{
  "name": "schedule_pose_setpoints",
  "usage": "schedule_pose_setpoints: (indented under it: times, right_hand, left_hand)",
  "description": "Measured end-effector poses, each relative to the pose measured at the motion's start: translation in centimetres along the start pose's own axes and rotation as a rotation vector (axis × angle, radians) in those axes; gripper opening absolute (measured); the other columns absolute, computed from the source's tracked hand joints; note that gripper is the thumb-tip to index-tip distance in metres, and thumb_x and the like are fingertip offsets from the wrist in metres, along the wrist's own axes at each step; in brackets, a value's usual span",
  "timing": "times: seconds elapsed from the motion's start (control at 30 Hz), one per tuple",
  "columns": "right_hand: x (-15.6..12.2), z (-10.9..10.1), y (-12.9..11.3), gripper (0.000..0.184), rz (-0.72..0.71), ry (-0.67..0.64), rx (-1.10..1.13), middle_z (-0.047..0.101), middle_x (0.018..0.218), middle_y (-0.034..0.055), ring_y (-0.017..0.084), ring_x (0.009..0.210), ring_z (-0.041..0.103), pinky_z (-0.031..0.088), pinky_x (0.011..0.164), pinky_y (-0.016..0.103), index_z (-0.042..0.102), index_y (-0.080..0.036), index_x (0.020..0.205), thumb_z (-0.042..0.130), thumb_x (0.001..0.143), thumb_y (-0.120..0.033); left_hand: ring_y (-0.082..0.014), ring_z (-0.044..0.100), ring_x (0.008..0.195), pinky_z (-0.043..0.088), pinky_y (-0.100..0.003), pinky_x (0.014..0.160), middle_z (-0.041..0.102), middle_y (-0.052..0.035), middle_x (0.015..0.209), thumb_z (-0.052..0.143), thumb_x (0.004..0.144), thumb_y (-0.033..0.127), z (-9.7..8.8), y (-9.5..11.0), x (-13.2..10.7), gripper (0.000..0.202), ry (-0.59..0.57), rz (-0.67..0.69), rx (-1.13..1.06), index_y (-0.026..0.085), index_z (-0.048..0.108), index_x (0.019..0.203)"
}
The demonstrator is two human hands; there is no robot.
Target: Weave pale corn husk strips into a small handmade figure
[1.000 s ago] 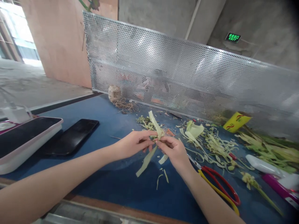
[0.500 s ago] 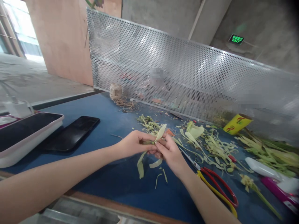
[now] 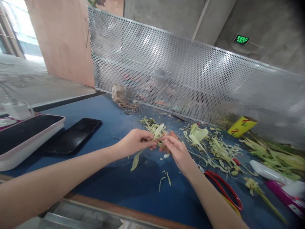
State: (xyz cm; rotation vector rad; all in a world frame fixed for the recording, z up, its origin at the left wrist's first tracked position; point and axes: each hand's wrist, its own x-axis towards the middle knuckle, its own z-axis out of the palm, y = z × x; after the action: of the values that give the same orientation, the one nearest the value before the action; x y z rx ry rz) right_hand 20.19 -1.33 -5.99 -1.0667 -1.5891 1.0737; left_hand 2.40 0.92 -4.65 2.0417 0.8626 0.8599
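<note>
Blue tabletop [image 3: 114, 181] stretches beneath both hands, before a perforated metal screen [image 3: 190, 79]. Left hand [image 3: 133, 142] and right hand [image 3: 177, 152] pinch a pale green leaf strip [image 3: 147, 144] between closed fingertips, scissors [image 3: 224, 190] lying just right of the grip.

2 hands [image 3: 133, 143] [image 3: 178, 152], 1 held leaf [image 3: 158, 131], 1 pr scissors [image 3: 226, 192]

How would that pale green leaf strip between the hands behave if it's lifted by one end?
Probably floppy: the leaf strip droops from the left hand toward the blue table. Likely very light, since only the fingertips of the left hand and right hand pinch it. It may tear easily: thin shreds lie on the table below.
</note>
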Motion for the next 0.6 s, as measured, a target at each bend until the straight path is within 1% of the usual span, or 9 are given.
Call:
schedule_pose_setpoints:
  times: [0.07,0.1,0.17,0.27,0.33,0.4,0.47,0.53,0.6]
  right_hand:
    - [0.2,0.2,0.2,0.022,-0.068,0.085,-0.047,0.06,0.075,0.0023,0.015,0.072,0.055,0.042,0.069,0.028,0.057,-0.018,0.084,0.053,0.074,-0.038]
    - [0.3,0.3,0.4,0.02,-0.096,0.12,-0.049,0.06,0.077,0.002,0.015,0.073,0.055,0.041,0.07,0.028,0.058,-0.019,0.082,0.056,0.073,-0.037]
    - [0.4,0.6,0.8,0.016,-0.114,0.156,0.007,0.058,0.071,-0.0001,0.014,0.068,0.053,0.041,0.067,0.026,0.057,-0.019,0.076,0.059,0.072,-0.035]
    - [0.4,0.8,1.1,0.015,-0.101,0.18,0.135,0.053,0.063,-0.0023,0.012,0.062,0.049,0.039,0.061,0.024,0.054,-0.019,0.066,0.061,0.07,-0.032]
    - [0.3,0.8,1.0,0.015,-0.118,0.207,0.142,0.052,0.064,-0.0026,0.011,0.062,0.048,0.038,0.06,0.023,0.053,-0.018,0.064,0.062,0.069,-0.029]
    - [0.2,0.7,0.8,0.014,-0.158,0.218,0.078,0.053,0.067,-0.0023,0.011,0.064,0.048,0.038,0.061,0.023,0.054,-0.018,0.064,0.064,0.067,-0.026]
    - [0.2,0.5,0.6,0.014,-0.168,0.207,0.037,0.053,0.067,-0.0017,0.012,0.064,0.048,0.038,0.063,0.024,0.054,-0.018,0.064,0.064,0.067,-0.027]
    - [0.2,0.3,0.4,0.015,-0.14,0.207,0.037,0.054,0.068,-0.0005,0.013,0.065,0.05,0.039,0.063,0.026,0.054,-0.017,0.065,0.063,0.067,-0.029]
    - [0.2,0.1,0.2,0.015,-0.121,0.235,0.002,0.056,0.072,0.0014,0.014,0.066,0.051,0.041,0.064,0.027,0.055,-0.017,0.073,0.061,0.069,-0.031]
  left_hand:
    - [-0.0127,0.06,0.063,0.044,-0.018,0.057,0.066,-0.0019,0.066,0.056,0.073,0.033,0.2,0.1,-0.1,0.019,-0.036,0.018,0.025,0.015,0.065,0.074]
    - [-0.0127,0.06,0.063,0.044,-0.018,0.057,0.066,-0.0022,0.068,0.055,0.074,0.034,0.3,0.2,-0.1,0.021,-0.047,0.021,0.024,0.015,0.065,0.076]
    - [-0.0123,0.06,0.062,0.044,-0.018,0.057,0.067,-0.0033,0.07,0.051,0.076,0.034,0.6,0.4,-0.2,0.024,-0.071,0.013,0.001,0.015,0.065,0.078]
    - [-0.011,0.059,0.06,0.044,-0.017,0.056,0.068,-0.0038,0.07,0.049,0.078,0.033,0.9,0.7,-0.2,0.026,-0.079,-0.001,-0.007,0.015,0.066,0.074]
    - [-0.0083,0.053,0.051,0.039,-0.016,0.049,0.068,-0.0027,0.066,0.051,0.076,0.034,1.1,0.8,-0.3,0.025,-0.077,-0.002,0.028,0.015,0.067,0.071]
    - [-0.0053,0.043,0.041,0.033,-0.015,0.042,0.066,-0.001,0.059,0.053,0.075,0.034,1.1,0.8,-0.3,0.026,-0.097,0.001,0.055,0.015,0.069,0.068]
    - [-0.0046,0.038,0.04,0.03,-0.016,0.041,0.063,-0.0004,0.053,0.054,0.074,0.034,1.2,0.8,-0.3,0.026,-0.132,-0.01,0.033,0.014,0.069,0.067]
    - [-0.006,0.043,0.044,0.032,-0.017,0.044,0.064,-0.0016,0.056,0.054,0.074,0.034,1.3,0.8,-0.3,0.027,-0.14,-0.038,-0.039,0.013,0.07,0.069]
    - [-0.0083,0.049,0.052,0.036,-0.018,0.049,0.067,-0.004,0.064,0.054,0.075,0.035,1.3,0.6,-0.2,0.028,-0.109,-0.082,-0.154,0.013,0.071,0.075]
